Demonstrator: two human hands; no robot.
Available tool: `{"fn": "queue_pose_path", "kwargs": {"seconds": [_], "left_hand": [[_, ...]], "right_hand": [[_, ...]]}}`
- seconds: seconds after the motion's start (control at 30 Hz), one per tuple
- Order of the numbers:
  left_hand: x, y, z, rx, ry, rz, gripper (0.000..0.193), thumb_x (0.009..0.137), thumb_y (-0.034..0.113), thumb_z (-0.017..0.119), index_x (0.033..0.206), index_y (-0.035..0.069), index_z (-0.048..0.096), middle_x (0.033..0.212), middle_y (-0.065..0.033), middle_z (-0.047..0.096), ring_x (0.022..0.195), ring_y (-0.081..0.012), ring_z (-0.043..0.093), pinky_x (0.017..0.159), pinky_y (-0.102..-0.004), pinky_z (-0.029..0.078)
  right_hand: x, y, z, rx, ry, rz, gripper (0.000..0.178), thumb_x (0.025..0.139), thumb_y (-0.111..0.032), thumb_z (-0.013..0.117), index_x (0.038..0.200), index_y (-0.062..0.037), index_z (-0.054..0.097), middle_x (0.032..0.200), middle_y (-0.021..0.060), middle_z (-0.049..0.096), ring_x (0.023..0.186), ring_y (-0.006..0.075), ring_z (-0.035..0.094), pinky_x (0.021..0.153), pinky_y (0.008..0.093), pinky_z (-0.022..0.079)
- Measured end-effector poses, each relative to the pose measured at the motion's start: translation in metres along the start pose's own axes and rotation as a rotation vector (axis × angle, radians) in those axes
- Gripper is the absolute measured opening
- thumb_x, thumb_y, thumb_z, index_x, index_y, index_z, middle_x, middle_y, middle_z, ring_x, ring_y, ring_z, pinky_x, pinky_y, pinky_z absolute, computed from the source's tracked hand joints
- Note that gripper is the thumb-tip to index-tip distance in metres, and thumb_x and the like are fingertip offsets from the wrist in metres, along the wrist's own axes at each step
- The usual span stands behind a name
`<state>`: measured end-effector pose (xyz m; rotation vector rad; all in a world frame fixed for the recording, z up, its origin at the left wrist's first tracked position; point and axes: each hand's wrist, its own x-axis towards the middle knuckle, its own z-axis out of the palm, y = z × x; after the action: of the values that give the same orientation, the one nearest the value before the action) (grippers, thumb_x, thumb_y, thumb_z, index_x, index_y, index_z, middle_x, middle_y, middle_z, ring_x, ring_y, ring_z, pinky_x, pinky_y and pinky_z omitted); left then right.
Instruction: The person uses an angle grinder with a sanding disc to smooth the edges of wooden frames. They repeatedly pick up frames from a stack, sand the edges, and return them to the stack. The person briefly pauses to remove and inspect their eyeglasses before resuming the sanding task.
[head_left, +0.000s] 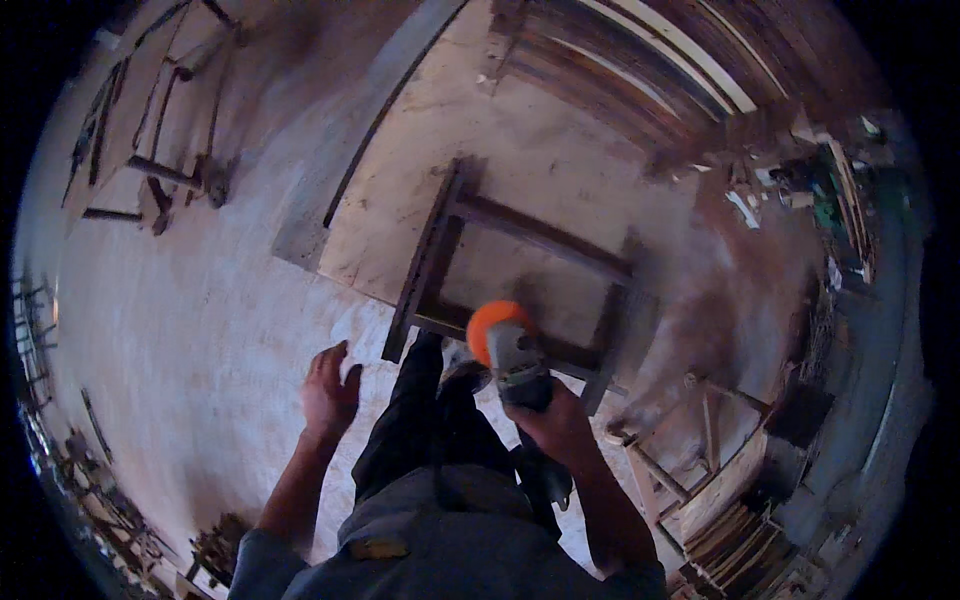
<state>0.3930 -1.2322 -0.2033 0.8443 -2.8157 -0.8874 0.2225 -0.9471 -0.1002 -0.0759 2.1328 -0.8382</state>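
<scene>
My right hand is wrapped round the dark body of an angle grinder, whose round orange disc points away from me. The disc is over the near side of a dark rectangular frame; whether it touches the frame, I cannot tell. At the left, my left hand hangs free, fingers apart and holding nothing. The frame's left bar is the nearest part to it, some way off. Beneath the frame lies a broad tan board.
A metal stand with a wheel-like foot is at the far left. Long planks are stacked at the far right, with scraps nearby. At the near right are a wooden frame and a stack of wood strips.
</scene>
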Motion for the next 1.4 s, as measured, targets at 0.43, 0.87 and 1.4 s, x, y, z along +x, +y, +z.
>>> {"fn": "queue_pose_path", "kwargs": {"seconds": [0.43,0.87,1.4], "left_hand": [[0.056,0.160,0.137,0.452,-0.318,0.894,0.024,0.076,0.022,0.064,0.095,0.009,0.060,0.100,-0.0077,0.057,0.098,-0.0249,0.055,0.080,-0.0417,0.049],[0.131,0.248,0.029,0.531,0.091,1.132,0.037,0.071,0.013,0.067,0.108,0.009,0.060,0.083,-0.0099,0.058,0.077,-0.0291,0.060,0.064,-0.0419,0.052],[0.263,0.308,0.043,0.290,-0.722,0.766,0.043,0.076,0.005,0.061,0.118,0.007,0.057,0.084,-0.0184,0.061,0.079,-0.0317,0.063,0.074,-0.0394,0.049]], "right_hand": [[-0.143,0.134,-0.066,0.675,0.641,0.222,0.037,0.079,-0.026,0.071,0.099,0.0038,0.063,0.084,0.0090,0.067,0.073,0.0157,0.062,0.066,0.0323,0.052],[-0.203,0.219,-0.017,0.968,0.800,0.324,0.035,0.079,-0.025,0.071,0.100,0.0006,0.062,0.084,0.0063,0.065,0.073,0.0127,0.058,0.065,0.0301,0.048],[-0.184,0.200,-0.029,1.030,0.648,0.269,0.042,0.076,-0.019,0.074,0.111,-0.0003,0.059,0.096,0.0054,0.065,0.085,0.0141,0.061,0.076,0.0314,0.050]]}}
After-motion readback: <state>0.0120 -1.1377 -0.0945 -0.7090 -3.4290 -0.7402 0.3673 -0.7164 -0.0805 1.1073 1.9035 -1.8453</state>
